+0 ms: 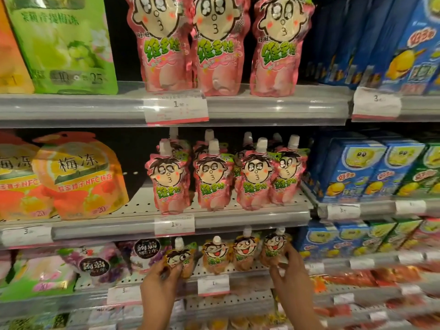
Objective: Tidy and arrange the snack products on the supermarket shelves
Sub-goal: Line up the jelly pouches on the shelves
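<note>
Several orange jelly pouches with cartoon faces and white caps stand in a row on the lower shelf (238, 270). My left hand (162, 279) grips the leftmost orange pouch (181, 257) from below and the side. My right hand (289, 270) holds the rightmost orange pouch (273, 246) at its right edge. Between them stand two more orange pouches (215, 254), upright. On the shelf above, pink pouches (212, 177) of the same brand stand in rows, and three bigger pink pouches (216, 44) fill the top shelf.
Blue and green cartons (371, 170) fill the shelves to the right. Orange jelly bags (81, 177) and a green bag (64, 44) sit at the left, purple and pink bags (95, 265) lower left. Price tags (175, 107) line the shelf rails.
</note>
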Demonstrator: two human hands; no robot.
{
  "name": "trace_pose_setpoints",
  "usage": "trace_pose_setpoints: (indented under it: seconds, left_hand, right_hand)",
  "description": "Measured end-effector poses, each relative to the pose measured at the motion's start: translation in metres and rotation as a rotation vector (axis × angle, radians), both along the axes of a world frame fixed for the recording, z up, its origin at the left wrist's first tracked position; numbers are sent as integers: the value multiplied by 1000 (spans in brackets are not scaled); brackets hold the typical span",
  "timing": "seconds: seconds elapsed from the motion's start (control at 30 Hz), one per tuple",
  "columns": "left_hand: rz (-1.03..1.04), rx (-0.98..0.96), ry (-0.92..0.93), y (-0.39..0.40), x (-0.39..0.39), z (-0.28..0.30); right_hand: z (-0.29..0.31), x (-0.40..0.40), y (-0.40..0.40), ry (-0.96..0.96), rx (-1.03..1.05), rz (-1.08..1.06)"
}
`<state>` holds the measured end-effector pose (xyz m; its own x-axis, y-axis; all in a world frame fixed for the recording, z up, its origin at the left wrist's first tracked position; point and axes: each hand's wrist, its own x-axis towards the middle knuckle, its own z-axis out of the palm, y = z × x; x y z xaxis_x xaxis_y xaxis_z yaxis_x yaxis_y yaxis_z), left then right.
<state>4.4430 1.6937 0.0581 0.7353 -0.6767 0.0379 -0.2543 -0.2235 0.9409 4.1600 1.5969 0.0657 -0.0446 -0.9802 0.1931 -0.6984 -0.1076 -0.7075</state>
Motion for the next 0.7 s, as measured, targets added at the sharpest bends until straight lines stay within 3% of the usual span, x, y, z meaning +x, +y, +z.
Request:
trace_pose_setpoints:
  seconds: [0.7]
  left_hand:
    - [-141,36,65,-15,14,-10]
  right_hand:
    - [-25,-10,-34,-200,105,-84]
